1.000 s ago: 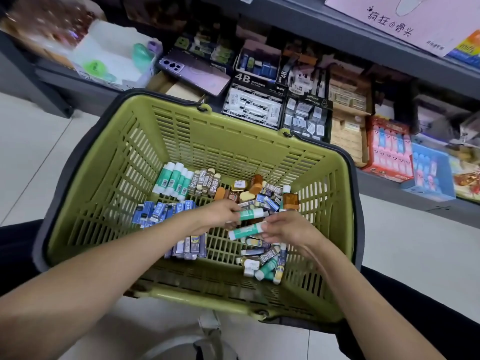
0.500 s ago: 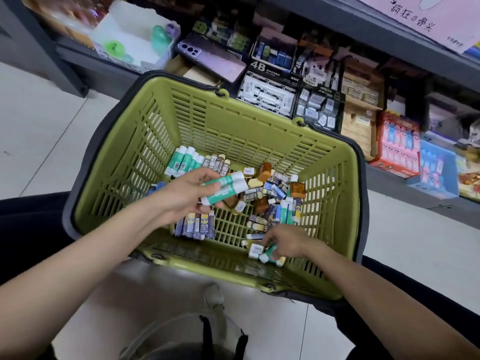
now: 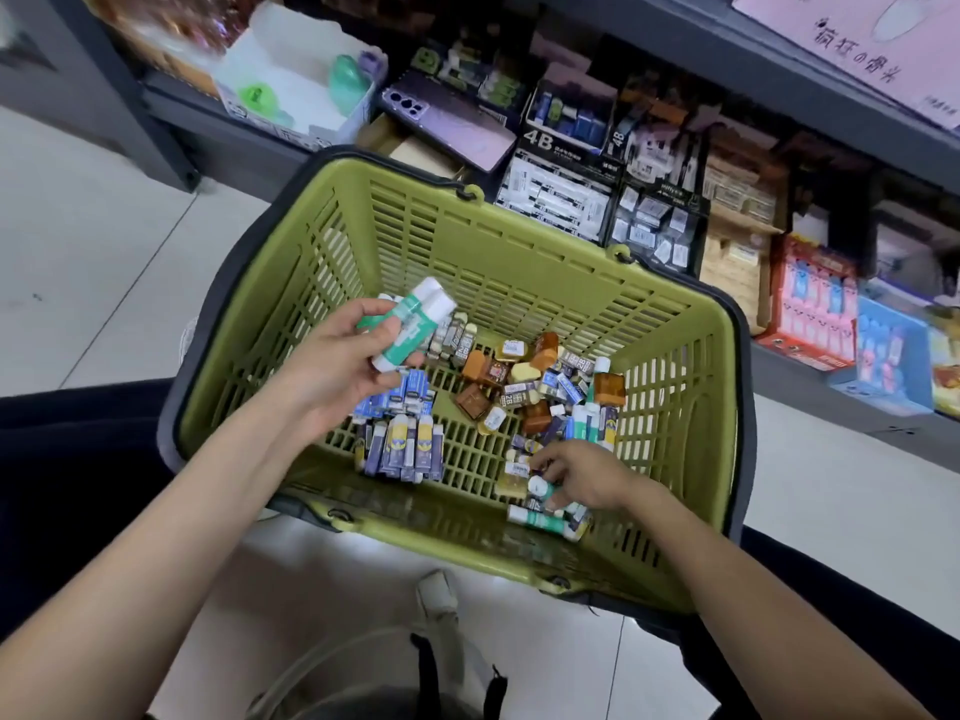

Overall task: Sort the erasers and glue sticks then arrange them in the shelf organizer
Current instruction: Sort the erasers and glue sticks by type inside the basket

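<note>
A green basket (image 3: 545, 283) holds mixed stationery. My left hand (image 3: 337, 366) grips two green-and-white glue sticks (image 3: 415, 324) above the basket's left side. Beneath it lie rows of blue erasers (image 3: 410, 400) and purple-yellow erasers (image 3: 405, 449). A loose pile of brown and small erasers (image 3: 524, 381) fills the middle. My right hand (image 3: 582, 478) reaches into the near right corner, its fingers curled round a green glue stick (image 3: 540, 488). Another green glue stick (image 3: 540, 521) lies just in front of that hand.
A grey shelf (image 3: 805, 366) behind the basket carries eraser boxes (image 3: 556, 197), a red display box (image 3: 810, 304), a blue box (image 3: 888, 356) and a white tray (image 3: 296, 85). Pale floor tiles (image 3: 93, 252) lie to the left.
My left hand rose and moved left with the two glue sticks. My right hand dropped to the near right corner and closed on a glue stick there.
</note>
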Motion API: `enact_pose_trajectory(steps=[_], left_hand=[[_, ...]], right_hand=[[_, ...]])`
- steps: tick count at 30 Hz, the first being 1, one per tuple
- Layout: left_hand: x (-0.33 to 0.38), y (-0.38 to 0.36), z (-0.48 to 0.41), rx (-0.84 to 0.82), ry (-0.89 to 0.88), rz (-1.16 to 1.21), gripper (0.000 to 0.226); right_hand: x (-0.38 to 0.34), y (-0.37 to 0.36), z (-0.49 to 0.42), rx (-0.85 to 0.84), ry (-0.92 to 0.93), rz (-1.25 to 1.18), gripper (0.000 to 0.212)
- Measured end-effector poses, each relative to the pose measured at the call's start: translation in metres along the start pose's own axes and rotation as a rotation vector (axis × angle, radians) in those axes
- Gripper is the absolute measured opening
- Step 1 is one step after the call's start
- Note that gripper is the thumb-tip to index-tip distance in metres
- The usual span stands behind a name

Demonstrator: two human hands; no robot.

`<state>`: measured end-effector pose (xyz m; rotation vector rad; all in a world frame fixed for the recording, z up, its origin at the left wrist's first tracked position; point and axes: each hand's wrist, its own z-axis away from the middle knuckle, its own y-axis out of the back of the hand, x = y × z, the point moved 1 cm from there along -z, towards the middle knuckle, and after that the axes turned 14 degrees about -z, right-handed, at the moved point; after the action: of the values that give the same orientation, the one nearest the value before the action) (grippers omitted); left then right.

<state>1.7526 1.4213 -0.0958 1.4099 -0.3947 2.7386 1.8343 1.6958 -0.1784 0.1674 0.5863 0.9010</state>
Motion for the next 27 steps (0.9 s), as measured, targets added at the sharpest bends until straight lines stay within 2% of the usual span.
enact_pose_trajectory(steps=[3, 5, 7, 9, 11, 15, 21, 23, 25, 27], left_hand=[[0.019, 0.023, 0.002, 0.097, -0.139, 0.017, 0.011], [0.035, 0.037, 0.003, 0.166, -0.272, 0.008, 0.014], [0.051, 0.046, 0.001, 0.222, -0.409, -0.001, 0.015], [0.06, 0.05, -0.003, 0.26, -0.491, -0.027, 0.017], [0.062, 0.051, -0.009, 0.282, -0.52, -0.064, 0.016], [0.053, 0.052, -0.024, 0.276, -0.528, -0.183, 0.012], [0.04, 0.055, -0.031, 0.275, -0.548, -0.233, 0.021], [0.04, 0.056, -0.033, 0.269, -0.549, -0.226, 0.02], [0.041, 0.057, -0.034, 0.265, -0.551, -0.238, 0.019], [0.039, 0.057, -0.035, 0.261, -0.552, -0.287, 0.017]], right_hand=[[-0.015, 0.018, 0.004, 0.16, 0.054, -0.11, 0.041], [-0.033, 0.026, 0.004, 0.29, 0.132, -0.358, 0.038], [-0.059, 0.029, -0.002, 0.392, 0.199, -0.653, 0.043], [-0.089, 0.026, -0.018, 0.391, 0.209, -0.933, 0.051], [-0.118, 0.019, -0.042, 0.374, 0.186, -1.06, 0.057], [-0.16, 0.001, -0.091, 0.392, 0.144, -1.001, 0.062], [-0.186, -0.001, -0.135, 0.536, 0.128, -0.624, 0.026], [-0.189, 0.001, -0.135, 0.567, 0.127, -0.501, 0.021], [-0.189, 0.005, -0.126, 0.575, 0.126, -0.507, 0.026], [-0.192, 0.011, -0.107, 0.51, 0.171, -0.739, 0.032]])
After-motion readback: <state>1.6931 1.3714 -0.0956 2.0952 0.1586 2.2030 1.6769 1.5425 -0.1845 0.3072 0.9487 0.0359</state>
